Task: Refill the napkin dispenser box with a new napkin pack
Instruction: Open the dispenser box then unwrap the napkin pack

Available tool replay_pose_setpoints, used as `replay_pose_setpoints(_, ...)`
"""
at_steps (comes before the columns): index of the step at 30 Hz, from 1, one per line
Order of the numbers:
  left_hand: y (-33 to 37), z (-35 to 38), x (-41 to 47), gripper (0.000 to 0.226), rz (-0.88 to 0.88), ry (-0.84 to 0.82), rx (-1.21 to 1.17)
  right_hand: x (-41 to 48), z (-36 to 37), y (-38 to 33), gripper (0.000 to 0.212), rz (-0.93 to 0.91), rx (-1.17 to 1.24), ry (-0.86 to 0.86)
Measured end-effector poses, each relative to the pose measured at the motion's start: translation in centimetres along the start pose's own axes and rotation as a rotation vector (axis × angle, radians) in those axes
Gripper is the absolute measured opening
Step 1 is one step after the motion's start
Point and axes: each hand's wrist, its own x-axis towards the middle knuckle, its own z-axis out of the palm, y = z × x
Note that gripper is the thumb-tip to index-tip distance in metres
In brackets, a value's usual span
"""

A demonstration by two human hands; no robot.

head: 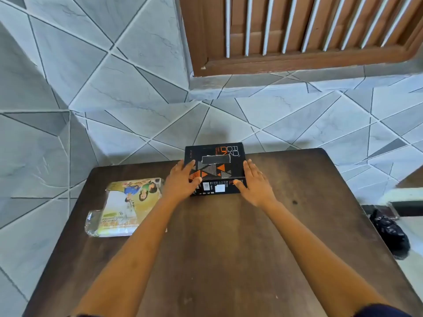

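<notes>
A black napkin dispenser box (216, 167) with orange and grey triangles and a dark slot on top stands at the far edge of the dark wooden table (229, 248). My left hand (182, 181) lies against its left side, fingers over the top edge and thumb on the front. My right hand (256, 181) presses flat against its right side. The box sits between both hands on the table. A new napkin pack (124, 207) in clear printed plastic lies flat on the table to the left, apart from my hands.
Grey tiled floor surrounds the table. A brown wooden door (297, 30) stands beyond. A black bag (389, 232) lies on the floor by the table's right edge.
</notes>
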Motion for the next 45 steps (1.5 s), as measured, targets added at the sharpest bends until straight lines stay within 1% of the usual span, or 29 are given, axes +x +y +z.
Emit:
replay_pose_setpoints(2, 0.3, -0.1, 0.9, 0.062, -0.048, -0.028, -0.052, 0.9, 0.0, 0.0, 0.071, 0.04, 0.062, 0.0)
replay_pose_setpoints(4, 0.6, 0.0, 1.5, 0.058, -0.078, -0.061, -0.04, 1.5, 0.1, -0.1, 0.072, 0.062, 0.107, -0.035)
replay_pose_setpoints(6, 0.7, 0.5, 1.7, 0.056, -0.092, -0.059, -0.019, 1.6, 0.6, -0.2, 0.073, 0.071, 0.137, -0.064)
replay_pose_setpoints(8, 0.6, 0.6, 1.8, 0.056, -0.104, -0.044, 0.004, 1.4, 0.8, -0.2, 0.074, 0.071, 0.161, -0.058)
replay_pose_setpoints(14, 0.5, 1.5, 0.1, 0.056, -0.103, -0.027, 0.117, 0.2, 0.5, 0.3, 0.073, 0.06, 0.109, -0.087)
replay_pose_setpoints(17, 0.2, 2.1, -1.9, 0.056, -0.09, -0.024, 0.143, -2.0, 0.7, 0.5, 0.071, 0.062, 0.112, -0.069)
replay_pose_setpoints(23, 0.3, 2.9, -8.9, 0.055, -0.034, -0.04, 0.14, -10.0, 1.9, 0.3, 0.062, 0.103, 0.16, 0.028)
replay_pose_setpoints(28, 0.7, 3.5, -16.8, 0.055, -0.016, -0.089, 0.135, -18.4, 3.6, -0.3, 0.045, 0.169, 0.237, 0.238)
replay_pose_setpoints(31, 0.7, 4.1, -19.7, 0.056, -0.019, -0.102, 0.1, -21.0, 3.9, -0.2, 0.036, 0.195, 0.307, 0.322)
replay_pose_setpoints(33, 0.4, 4.3, -20.3, 0.06, -0.006, -0.085, 0.071, -21.4, 3.8, 0.1, 0.03, 0.238, 0.389, 0.339)
replay_pose_setpoints(35, 0.2, 4.5, -20.4, 0.066, 0.063, -0.066, 0.078, -21.1, 3.5, 0.4, 0.028, 0.301, 0.575, 0.346)
replay_pose_setpoints(38, 0.3, 5.0, -20.2, 0.071, 0.141, -0.158, 0.044, -20.1, 3.0, 0.9, 0.026, 0.354, 0.825, 0.312)
replay_pose_setpoints(39, 0.5, 5.2, -20.2, 0.07, 0.138, -0.176, 0.05, -19.9, 3.0, 1.1, 0.025, 0.357, 0.878, 0.283)
replay_pose_setpoints(41, 1.1, 5.4, -20.2, 0.065, 0.115, -0.149, 0.081, -19.3, 3.0, 1.9, 0.024, 0.35, 0.96, 0.239)
replay_pose_setpoints(45, 2.2, 5.6, -20.2, 0.063, 0.065, -0.123, 0.092, -18.3, 2.8, 3.2, 0.027, 0.337, 1.055, 0.169)
